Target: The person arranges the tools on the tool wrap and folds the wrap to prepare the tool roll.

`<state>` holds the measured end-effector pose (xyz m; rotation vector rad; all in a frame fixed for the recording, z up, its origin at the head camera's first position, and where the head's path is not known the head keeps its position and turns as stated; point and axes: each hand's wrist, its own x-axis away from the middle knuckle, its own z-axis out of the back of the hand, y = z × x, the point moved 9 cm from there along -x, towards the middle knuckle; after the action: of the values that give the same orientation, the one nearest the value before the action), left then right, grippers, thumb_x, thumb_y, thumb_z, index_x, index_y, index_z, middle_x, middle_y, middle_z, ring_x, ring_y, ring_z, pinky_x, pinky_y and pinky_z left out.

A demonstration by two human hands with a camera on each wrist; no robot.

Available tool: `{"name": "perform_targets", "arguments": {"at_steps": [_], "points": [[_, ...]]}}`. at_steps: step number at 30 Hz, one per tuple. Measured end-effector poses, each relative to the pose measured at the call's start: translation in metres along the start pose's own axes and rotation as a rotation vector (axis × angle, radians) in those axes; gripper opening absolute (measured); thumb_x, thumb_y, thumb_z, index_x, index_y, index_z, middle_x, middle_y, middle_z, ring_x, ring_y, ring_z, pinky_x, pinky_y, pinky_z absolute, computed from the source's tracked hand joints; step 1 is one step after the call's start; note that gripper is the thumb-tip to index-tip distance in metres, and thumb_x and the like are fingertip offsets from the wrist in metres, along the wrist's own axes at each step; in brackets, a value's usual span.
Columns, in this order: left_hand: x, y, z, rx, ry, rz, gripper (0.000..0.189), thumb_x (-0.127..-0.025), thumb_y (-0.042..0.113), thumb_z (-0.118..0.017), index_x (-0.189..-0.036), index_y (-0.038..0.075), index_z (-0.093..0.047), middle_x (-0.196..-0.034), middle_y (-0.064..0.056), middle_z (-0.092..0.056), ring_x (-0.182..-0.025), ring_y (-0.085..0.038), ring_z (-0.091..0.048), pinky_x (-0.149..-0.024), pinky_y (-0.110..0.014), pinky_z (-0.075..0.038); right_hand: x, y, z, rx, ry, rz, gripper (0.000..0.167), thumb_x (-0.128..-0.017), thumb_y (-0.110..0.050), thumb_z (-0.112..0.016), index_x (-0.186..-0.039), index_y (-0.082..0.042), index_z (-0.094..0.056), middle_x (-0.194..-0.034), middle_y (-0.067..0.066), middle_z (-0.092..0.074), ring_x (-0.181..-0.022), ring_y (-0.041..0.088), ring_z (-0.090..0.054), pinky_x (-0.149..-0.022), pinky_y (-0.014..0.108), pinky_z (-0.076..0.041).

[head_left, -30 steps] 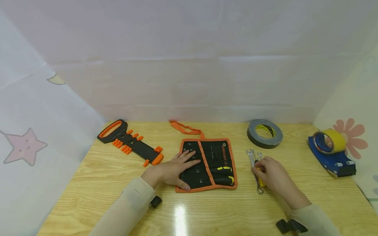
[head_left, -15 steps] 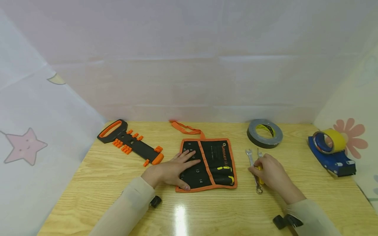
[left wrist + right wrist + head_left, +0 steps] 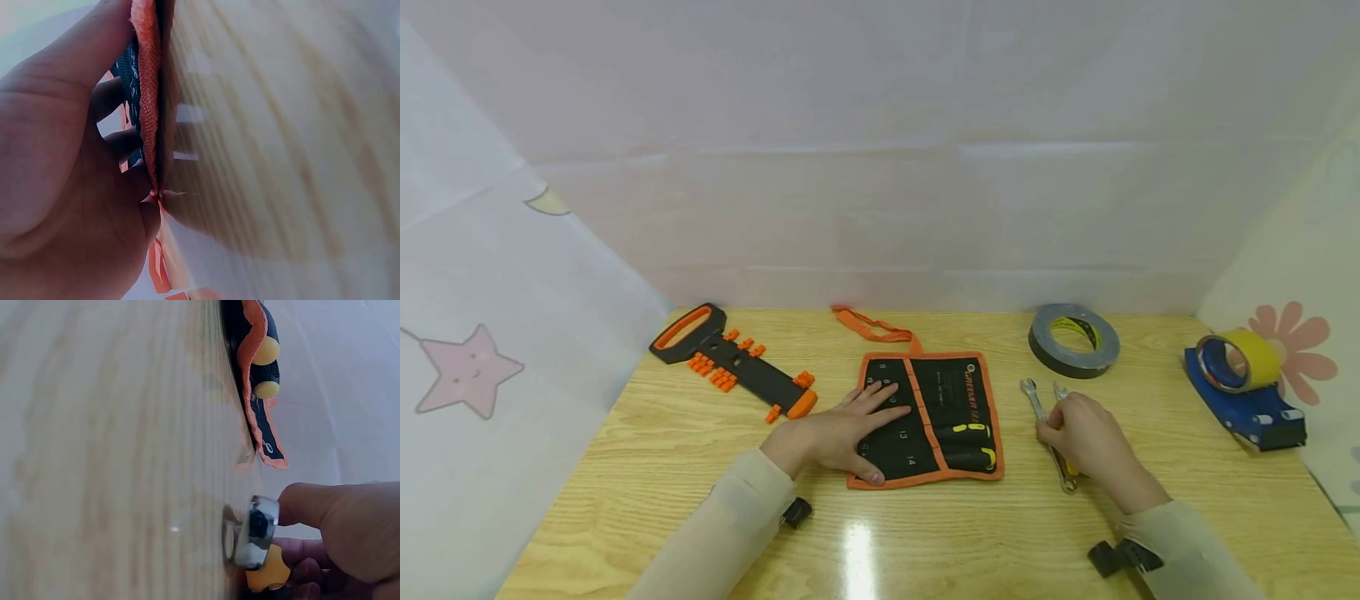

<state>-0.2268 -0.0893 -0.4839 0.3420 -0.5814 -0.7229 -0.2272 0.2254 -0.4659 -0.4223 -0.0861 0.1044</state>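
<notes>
My left hand [image 3: 835, 433] lies with spread fingers on the left half of a black tool pouch [image 3: 951, 392] with orange edging and printed numbers. In the left wrist view, the thumb and fingers rest along the pouch's orange edge [image 3: 149, 100]. To the pouch's right, my right hand [image 3: 1090, 433] pinches a silver combination wrench [image 3: 1037, 404] low over the table. Its ring end [image 3: 259, 531] is near the thumb in the right wrist view. Under the curled fingers shows a yellow-handled tool [image 3: 270, 569]. Another silver tool tip [image 3: 1060, 390] pokes out beyond the hand; its kind is partly hidden.
A grey tape roll [image 3: 1075, 342] lies behind the right hand. At the far right stands a blue tape dispenser [image 3: 1243, 417] with yellow tape. A black and orange tool [image 3: 752, 375] with small orange clips lies at left. Two yellow-marked handles [image 3: 966, 458] sit in the pouch.
My right hand has shifted slightly, and the wrench has turned a little, its open end going left and its ring end right. The left hand and pouch stay in place.
</notes>
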Motion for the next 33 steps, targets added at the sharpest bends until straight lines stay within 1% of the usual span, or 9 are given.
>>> {"name": "perform_targets", "arguments": {"at_steps": [5, 11, 15, 18, 21, 25, 29, 33], "points": [[0.000, 0.000, 0.000, -0.009, 0.000, 0.004, 0.109, -0.089, 0.049, -0.087, -0.175, 0.028, -0.023, -0.185, -0.005, 0.006, -0.171, -0.035, 0.006, -0.138, -0.058, -0.004, 0.002, -0.001, 0.003, -0.001, 0.002, 0.008, 0.030, -0.092, -0.012, -0.071, -0.062, -0.012, -0.067, -0.075, 0.003, -0.059, -0.067, 0.017, -0.051, -0.060, 0.033, -0.042], [-0.001, 0.001, 0.000, -0.010, -0.003, 0.005, 0.109, -0.089, 0.049, -0.087, -0.175, 0.029, -0.023, -0.185, -0.004, 0.006, -0.171, -0.035, 0.006, -0.138, -0.057, -0.004, 0.004, -0.001, 0.007, -0.006, 0.007, 0.022, 0.024, -0.094, -0.012, -0.069, -0.070, -0.010, -0.071, -0.081, 0.006, -0.065, -0.071, 0.018, -0.055, -0.064, 0.037, -0.048], [-0.001, 0.001, 0.000, -0.011, -0.002, 0.007, 0.109, -0.089, 0.049, -0.087, -0.175, 0.029, -0.023, -0.185, -0.004, 0.006, -0.171, -0.034, 0.006, -0.138, -0.057, -0.003, 0.006, -0.002, 0.011, -0.018, 0.040, 0.048, 0.022, -0.096, -0.011, -0.069, -0.074, -0.007, -0.073, -0.084, 0.008, -0.066, -0.072, 0.018, -0.055, -0.066, 0.039, -0.050], [-0.001, 0.000, 0.001, -0.012, -0.002, 0.009, 0.109, -0.089, 0.049, -0.087, -0.175, 0.029, -0.023, -0.185, -0.004, 0.006, -0.171, -0.034, 0.006, -0.138, -0.057, -0.003, 0.007, -0.004, 0.015, -0.044, 0.062, 0.068, 0.021, -0.097, -0.009, -0.068, -0.079, -0.005, -0.076, -0.086, 0.009, -0.066, -0.073, 0.017, -0.055, -0.067, 0.039, -0.050], [-0.001, 0.000, 0.000, -0.014, -0.003, 0.007, 0.109, -0.089, 0.050, -0.087, -0.175, 0.029, -0.023, -0.185, -0.004, 0.006, -0.171, -0.034, 0.006, -0.138, -0.057, -0.003, 0.008, -0.005, 0.018, -0.085, 0.057, 0.075, 0.023, -0.102, -0.010, -0.066, -0.084, -0.003, -0.077, -0.086, 0.009, -0.064, -0.073, 0.017, -0.053, -0.065, 0.035, -0.046], [-0.001, 0.001, 0.000, -0.011, -0.004, 0.004, 0.109, -0.089, 0.049, -0.087, -0.175, 0.028, -0.023, -0.185, -0.004, 0.006, -0.171, -0.035, 0.006, -0.138, -0.057, -0.003, 0.009, -0.007, 0.022, -0.140, 0.045, 0.090, 0.025, -0.109, -0.013, -0.063, -0.088, -0.002, -0.072, -0.084, 0.007, -0.058, -0.070, 0.016, -0.049, -0.062, 0.030, -0.040], [-0.002, -0.001, 0.000, -0.023, -0.007, 0.013, 0.109, -0.089, 0.050, -0.086, -0.175, 0.030, -0.022, -0.185, -0.003, 0.007, -0.171, -0.033, 0.006, -0.138, -0.057, -0.003, 0.007, -0.008, 0.024, -0.192, 0.025, 0.088, 0.025, -0.112, -0.015, -0.058, -0.093, -0.003, -0.070, -0.079, 0.004, -0.058, -0.064, 0.014, -0.048, -0.056, 0.027, -0.041], [-0.001, 0.000, 0.000, -0.060, -0.008, 0.024, 0.109, -0.089, 0.053, -0.085, -0.175, 0.031, -0.022, -0.185, -0.003, 0.005, -0.171, -0.033, 0.004, -0.138, -0.057, -0.003, 0.005, -0.010, 0.023, -0.221, 0.010, 0.074, 0.025, -0.114, -0.018, -0.056, -0.103, -0.001, -0.071, -0.076, 0.002, -0.060, -0.062, 0.013, -0.050, -0.054, 0.027, -0.042]]}}
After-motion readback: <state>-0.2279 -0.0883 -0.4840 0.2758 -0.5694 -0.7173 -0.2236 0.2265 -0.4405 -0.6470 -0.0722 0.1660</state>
